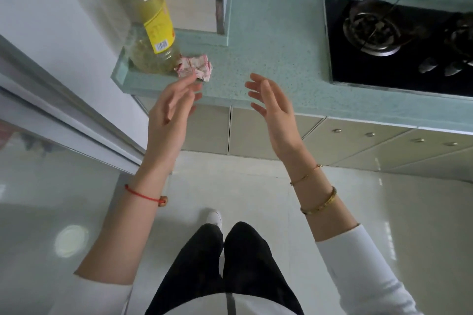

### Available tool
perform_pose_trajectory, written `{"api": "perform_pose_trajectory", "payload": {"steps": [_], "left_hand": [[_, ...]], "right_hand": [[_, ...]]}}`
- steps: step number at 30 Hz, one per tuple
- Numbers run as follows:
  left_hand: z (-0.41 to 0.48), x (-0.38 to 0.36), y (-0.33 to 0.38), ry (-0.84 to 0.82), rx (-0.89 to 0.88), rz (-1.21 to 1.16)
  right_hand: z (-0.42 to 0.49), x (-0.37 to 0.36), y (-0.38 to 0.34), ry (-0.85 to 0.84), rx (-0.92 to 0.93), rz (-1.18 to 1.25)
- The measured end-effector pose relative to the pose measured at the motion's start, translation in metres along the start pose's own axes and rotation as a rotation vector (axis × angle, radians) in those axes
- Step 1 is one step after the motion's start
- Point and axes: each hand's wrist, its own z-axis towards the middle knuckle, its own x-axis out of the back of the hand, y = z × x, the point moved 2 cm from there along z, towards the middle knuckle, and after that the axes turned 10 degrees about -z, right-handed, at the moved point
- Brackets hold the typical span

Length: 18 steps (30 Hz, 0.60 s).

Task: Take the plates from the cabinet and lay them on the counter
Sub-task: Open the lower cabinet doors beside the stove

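Left hand (170, 107) and right hand (272, 105): each grip spread open, empty. Beyond, cabinet doors (256, 130) under table (268, 41). No plates visible. Likely stiff, slick, breakable; take by opposite rims.

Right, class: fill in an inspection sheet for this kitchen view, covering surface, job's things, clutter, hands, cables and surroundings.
Surface: speckled green counter, mostly bare.
Job's things: no plates seen; cabinet doors under the counter shut.
Clutter: bottle with yellow label at the counter's left end; crumpled cloth beside it.
Hands: left hand and right hand open, empty, raised before the counter edge.
Cables: nothing seen.
Surroundings: black gas hob at right, pale tiled floor.
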Motion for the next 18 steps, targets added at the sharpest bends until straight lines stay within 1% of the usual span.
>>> {"api": "perform_pose_trajectory", "payload": {"steps": [5, 15, 17, 18], "left_hand": [[0.010, 0.007, -0.070, -0.002, -0.039, -0.021], [0.036, 0.009, -0.243, -0.054, -0.182, -0.041], [0.048, 0.008, -0.272, -0.035, -0.169, -0.100], [0.054, 0.007, -0.286, -0.011, -0.130, -0.163]], "right_hand": [[0.012, -0.010, 0.065, 0.007, 0.050, 0.002], [0.064, -0.029, 0.232, 0.060, 0.190, 0.014], [0.075, -0.035, 0.261, 0.058, 0.231, 0.023], [0.080, -0.038, 0.274, 0.052, 0.249, 0.025]]}}
